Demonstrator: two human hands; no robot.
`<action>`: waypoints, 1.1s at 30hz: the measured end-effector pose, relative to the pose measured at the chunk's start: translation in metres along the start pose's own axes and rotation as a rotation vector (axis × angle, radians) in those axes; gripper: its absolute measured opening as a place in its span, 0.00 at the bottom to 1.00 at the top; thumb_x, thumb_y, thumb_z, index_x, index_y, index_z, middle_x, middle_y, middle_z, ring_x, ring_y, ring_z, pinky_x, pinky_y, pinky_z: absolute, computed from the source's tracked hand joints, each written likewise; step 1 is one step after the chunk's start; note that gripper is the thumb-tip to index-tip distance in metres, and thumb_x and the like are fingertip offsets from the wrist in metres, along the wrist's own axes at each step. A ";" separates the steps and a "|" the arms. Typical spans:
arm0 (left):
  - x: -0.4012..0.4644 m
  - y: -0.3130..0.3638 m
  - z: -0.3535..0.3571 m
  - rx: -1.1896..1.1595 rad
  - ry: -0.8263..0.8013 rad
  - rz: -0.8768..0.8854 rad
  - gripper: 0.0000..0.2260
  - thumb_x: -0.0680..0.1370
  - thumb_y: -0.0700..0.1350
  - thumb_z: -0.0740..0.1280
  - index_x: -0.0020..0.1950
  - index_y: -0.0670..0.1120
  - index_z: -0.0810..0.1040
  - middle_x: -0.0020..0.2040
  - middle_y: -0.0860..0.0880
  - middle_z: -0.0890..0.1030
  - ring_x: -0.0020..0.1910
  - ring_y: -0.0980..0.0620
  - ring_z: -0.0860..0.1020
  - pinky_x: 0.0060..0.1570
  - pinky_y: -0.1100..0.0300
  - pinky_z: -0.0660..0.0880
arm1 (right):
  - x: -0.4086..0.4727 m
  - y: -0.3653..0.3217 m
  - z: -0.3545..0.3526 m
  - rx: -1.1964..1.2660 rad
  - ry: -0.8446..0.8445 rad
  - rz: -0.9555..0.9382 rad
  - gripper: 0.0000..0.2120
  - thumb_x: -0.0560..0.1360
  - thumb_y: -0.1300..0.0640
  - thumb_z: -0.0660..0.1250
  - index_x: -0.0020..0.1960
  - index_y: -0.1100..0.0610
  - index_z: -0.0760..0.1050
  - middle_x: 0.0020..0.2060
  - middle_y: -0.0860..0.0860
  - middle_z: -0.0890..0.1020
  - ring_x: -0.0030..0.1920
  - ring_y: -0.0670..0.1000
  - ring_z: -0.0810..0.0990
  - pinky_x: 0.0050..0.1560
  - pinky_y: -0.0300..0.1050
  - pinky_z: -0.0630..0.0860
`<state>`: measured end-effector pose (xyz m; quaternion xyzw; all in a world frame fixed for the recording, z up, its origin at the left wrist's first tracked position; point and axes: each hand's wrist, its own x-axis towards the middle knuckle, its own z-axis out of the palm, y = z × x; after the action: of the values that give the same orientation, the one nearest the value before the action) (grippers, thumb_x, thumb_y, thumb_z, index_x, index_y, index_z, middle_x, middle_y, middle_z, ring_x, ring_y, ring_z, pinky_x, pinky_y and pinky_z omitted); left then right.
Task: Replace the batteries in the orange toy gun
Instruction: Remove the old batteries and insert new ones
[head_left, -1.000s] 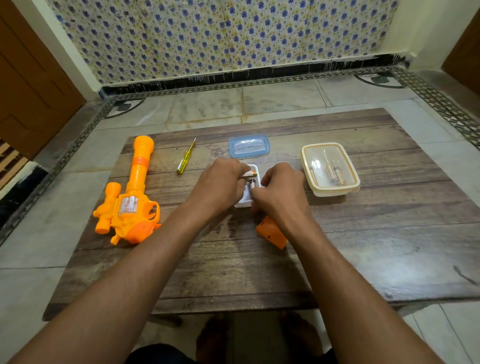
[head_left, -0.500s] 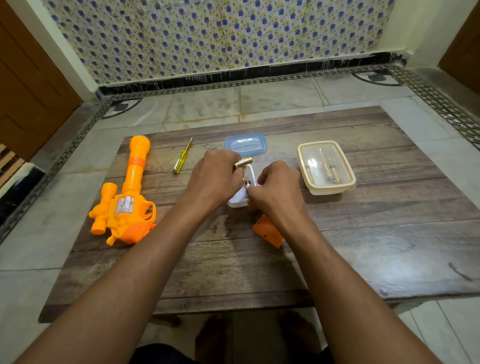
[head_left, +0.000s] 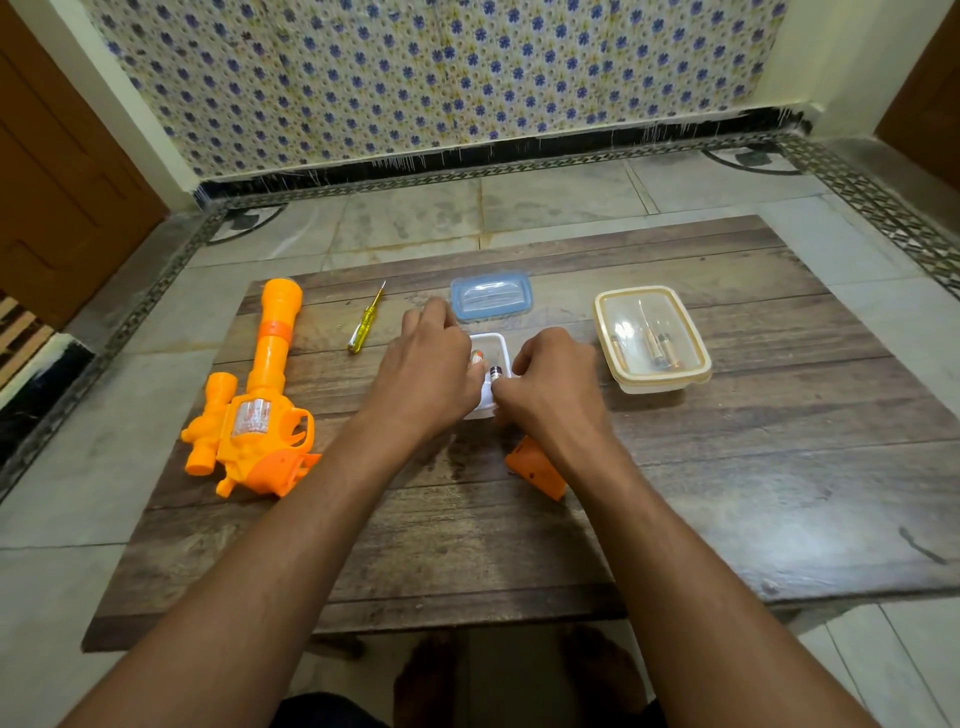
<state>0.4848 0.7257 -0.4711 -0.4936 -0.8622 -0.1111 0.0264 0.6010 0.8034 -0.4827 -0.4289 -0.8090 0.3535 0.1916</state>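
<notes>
The orange toy gun (head_left: 260, 410) lies at the table's left, barrel pointing away, its battery bay open at the grip. Its orange battery cover (head_left: 535, 470) lies under my right wrist. A small white box (head_left: 493, 345) sits mid-table between my hands. My left hand (head_left: 431, 371) is closed around a battery (head_left: 477, 357) over the box's left side. My right hand (head_left: 556, 387) pinches a second battery (head_left: 495, 372) at the box's right edge.
A yellow-handled screwdriver (head_left: 366, 325) lies beyond the gun. The blue lid (head_left: 491, 296) rests behind the white box. A clear cream-rimmed container (head_left: 652, 338) with several batteries stands at the right. The low wooden table (head_left: 727, 493) sits on a tiled floor.
My left hand has lowered its battery from above the box down to the box. The right hand keeps its battery at the box's edge.
</notes>
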 end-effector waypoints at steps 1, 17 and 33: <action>0.000 0.000 0.000 0.001 0.010 0.005 0.17 0.80 0.53 0.68 0.51 0.39 0.84 0.59 0.46 0.71 0.61 0.43 0.71 0.57 0.45 0.76 | 0.000 0.000 0.000 0.000 -0.003 0.001 0.08 0.68 0.56 0.73 0.40 0.61 0.79 0.34 0.55 0.78 0.32 0.50 0.76 0.26 0.39 0.65; 0.052 -0.035 0.016 -0.296 0.151 -0.040 0.10 0.77 0.34 0.69 0.53 0.45 0.85 0.51 0.48 0.83 0.50 0.50 0.80 0.51 0.61 0.72 | -0.001 -0.002 0.001 0.075 0.003 0.025 0.08 0.66 0.56 0.70 0.43 0.59 0.78 0.37 0.56 0.82 0.33 0.56 0.85 0.33 0.54 0.84; 0.088 -0.035 0.015 -0.238 0.006 -0.094 0.05 0.79 0.37 0.70 0.43 0.41 0.81 0.52 0.45 0.77 0.45 0.48 0.76 0.44 0.58 0.69 | -0.003 -0.001 -0.004 -0.070 0.038 -0.011 0.14 0.72 0.51 0.71 0.55 0.57 0.80 0.47 0.55 0.83 0.45 0.55 0.83 0.42 0.49 0.82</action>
<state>0.4109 0.7865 -0.4777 -0.4520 -0.8649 -0.2154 -0.0348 0.6045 0.8022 -0.4788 -0.4375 -0.8194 0.3158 0.1936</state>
